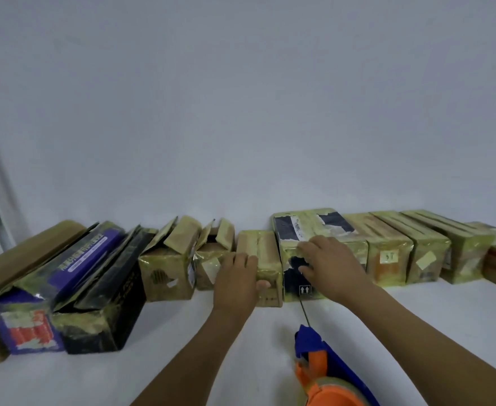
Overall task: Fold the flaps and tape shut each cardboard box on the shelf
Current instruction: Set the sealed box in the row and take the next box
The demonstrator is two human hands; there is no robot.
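Note:
A row of cardboard boxes stands along the white shelf (416, 312) against the wall. My left hand (236, 276) grips a small closed brown box (267, 253), fingers round its left side and thumb on its front. My right hand (327, 266) lies on the top front edge of a dark taped box (314, 230), its thumb and fingers pinching the upper end of a thin tape strand (304, 312). The strand runs down to a blue and orange tape dispenser (323, 367) at the bottom of the view, which neither hand holds. Two boxes (167, 268) (211, 256) left of my hands have raised flaps.
Several closed, taped boxes (390, 256) line up to the right. At the far left lie long purple (30, 315) and black (100, 312) cartons and a large brown box (15, 259). A plain wall rises behind the row.

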